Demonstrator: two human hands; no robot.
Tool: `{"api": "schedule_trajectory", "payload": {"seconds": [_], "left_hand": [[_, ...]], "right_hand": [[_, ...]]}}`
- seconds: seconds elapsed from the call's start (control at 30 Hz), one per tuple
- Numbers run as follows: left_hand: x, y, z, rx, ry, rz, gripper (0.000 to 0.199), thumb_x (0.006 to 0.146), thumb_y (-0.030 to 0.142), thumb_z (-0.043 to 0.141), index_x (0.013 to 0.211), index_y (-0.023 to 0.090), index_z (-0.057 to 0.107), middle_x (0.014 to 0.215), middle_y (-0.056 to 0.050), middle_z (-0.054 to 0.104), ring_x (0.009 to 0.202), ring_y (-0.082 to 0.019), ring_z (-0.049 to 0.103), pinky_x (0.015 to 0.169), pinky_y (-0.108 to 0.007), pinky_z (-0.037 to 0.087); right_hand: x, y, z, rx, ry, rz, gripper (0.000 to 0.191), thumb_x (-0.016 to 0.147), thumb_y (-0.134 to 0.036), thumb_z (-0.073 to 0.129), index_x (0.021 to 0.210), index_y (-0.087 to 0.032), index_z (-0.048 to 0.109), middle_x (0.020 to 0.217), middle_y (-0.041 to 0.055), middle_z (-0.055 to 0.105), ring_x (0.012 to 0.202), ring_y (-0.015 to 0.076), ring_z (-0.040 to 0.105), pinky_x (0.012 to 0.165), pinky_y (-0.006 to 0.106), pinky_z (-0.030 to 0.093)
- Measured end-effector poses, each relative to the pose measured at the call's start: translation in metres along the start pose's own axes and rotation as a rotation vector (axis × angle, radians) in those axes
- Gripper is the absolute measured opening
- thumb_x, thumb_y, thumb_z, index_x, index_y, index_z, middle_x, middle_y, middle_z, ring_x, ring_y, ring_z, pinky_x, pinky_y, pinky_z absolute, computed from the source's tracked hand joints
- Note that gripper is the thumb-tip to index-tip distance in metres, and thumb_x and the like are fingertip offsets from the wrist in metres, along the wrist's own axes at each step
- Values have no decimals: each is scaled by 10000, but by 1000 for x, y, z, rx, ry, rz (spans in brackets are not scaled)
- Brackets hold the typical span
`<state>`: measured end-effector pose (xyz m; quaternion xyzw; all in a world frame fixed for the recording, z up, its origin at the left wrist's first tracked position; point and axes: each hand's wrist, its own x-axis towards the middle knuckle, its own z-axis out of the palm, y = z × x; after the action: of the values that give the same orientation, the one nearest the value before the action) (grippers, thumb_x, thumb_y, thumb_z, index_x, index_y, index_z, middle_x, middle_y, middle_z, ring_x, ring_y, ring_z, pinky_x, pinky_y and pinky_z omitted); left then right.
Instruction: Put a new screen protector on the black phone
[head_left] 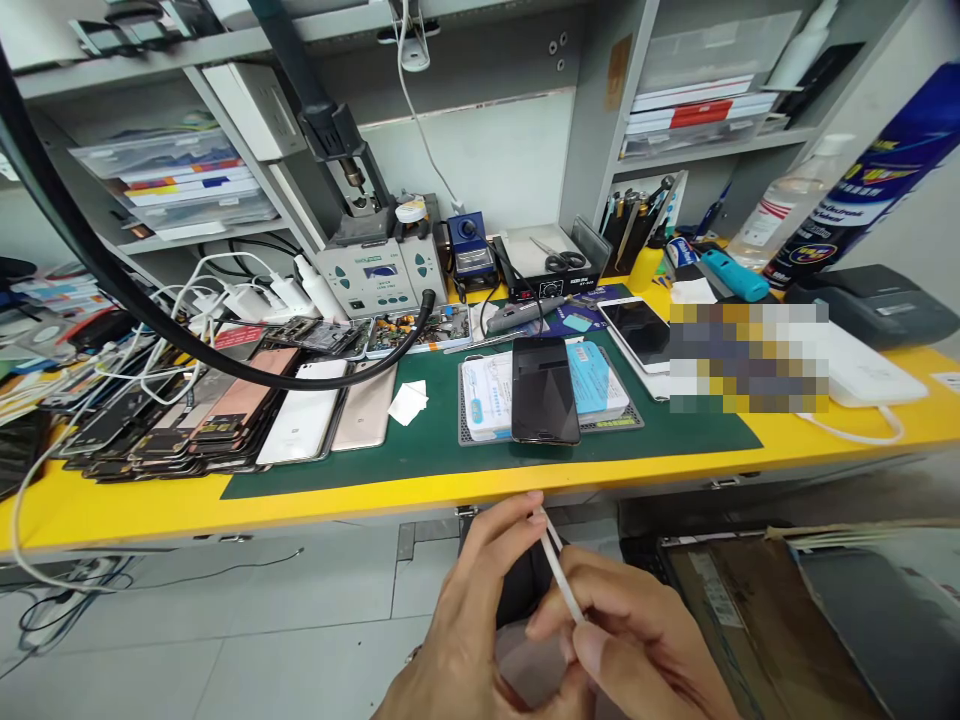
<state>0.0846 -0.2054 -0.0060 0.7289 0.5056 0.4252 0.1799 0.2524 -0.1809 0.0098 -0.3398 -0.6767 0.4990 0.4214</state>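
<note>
Grey shelving [592,130] rises behind a yellow desk [420,492], whose green mat [360,475] runs close to the front edge. Just this side of that edge, over the tiled floor [300,630], the right hand [645,630] pinches the lower end of a slim white piece [562,577] between thumb and finger. At its upper end, the left hand's [457,630] index and middle fingertips sit nearly together, against or just beside it; its thumb grip cannot be made out. What the piece is cannot be told.

A slack pinch or a knock between the hands could drop it, and nothing visible but lap or floor lies below. On the desk, the dark phone [545,390] rests across white packs [487,395] and a blue pack [600,380], near the front edge; an elbow or sleeve could slide it off. Farther left, a snag on the white cable [45,580] hanging over that edge could disturb the phone stack [225,410].

Small logos mark the backs of the white phone [296,415] and gold phone [367,410]. "Electronic" seems legible on the blue spray can [862,190] at the far right; lettering on the grey station [379,272] is too small to read surely.
</note>
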Motion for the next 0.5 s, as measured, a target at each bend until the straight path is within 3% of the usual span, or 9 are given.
{"api": "schedule_trajectory", "payload": {"seconds": [0.17, 0.27, 0.37, 0.5], "left_hand": [[-2, -5, 0, 162, 55, 144, 735, 814, 294, 697, 1497, 242, 432, 1396, -175, 606, 1213, -368, 652, 841, -494, 666], [-5, -8, 1, 208, 97, 162, 660, 863, 315, 653, 1486, 227, 454, 1415, -184, 589, 1180, -353, 672, 805, -478, 668], [-6, -11, 5, 215, 138, 214, 577, 910, 213, 521, 1480, 160, 452, 1444, -196, 553, 1269, -312, 617, 888, -440, 638], [-4, -10, 9, 222, 158, 277, 622, 836, 115, 492, 1457, 105, 466, 1434, -199, 543, 1358, -304, 534, 979, -447, 595]], "right_hand": [[0, 2, 5, 14, -22, -3, 264, 981, -256, 467, 832, -199, 677, 723, 10, 614, 632, 149, 572, 614, 248, 451], [1, 2, 6, 7, -35, -7, 303, 1007, -289, 456, 814, -190, 668, 726, 21, 636, 642, 149, 594, 627, 249, 473], [1, 2, 6, -15, -30, -15, 326, 1016, -299, 460, 791, -189, 669, 730, 32, 667, 660, 156, 641, 650, 250, 504], [-4, -1, 10, -45, 36, -10, 274, 1018, -272, 468, 877, -215, 696, 797, 41, 710, 727, 181, 692, 692, 260, 546]]}}
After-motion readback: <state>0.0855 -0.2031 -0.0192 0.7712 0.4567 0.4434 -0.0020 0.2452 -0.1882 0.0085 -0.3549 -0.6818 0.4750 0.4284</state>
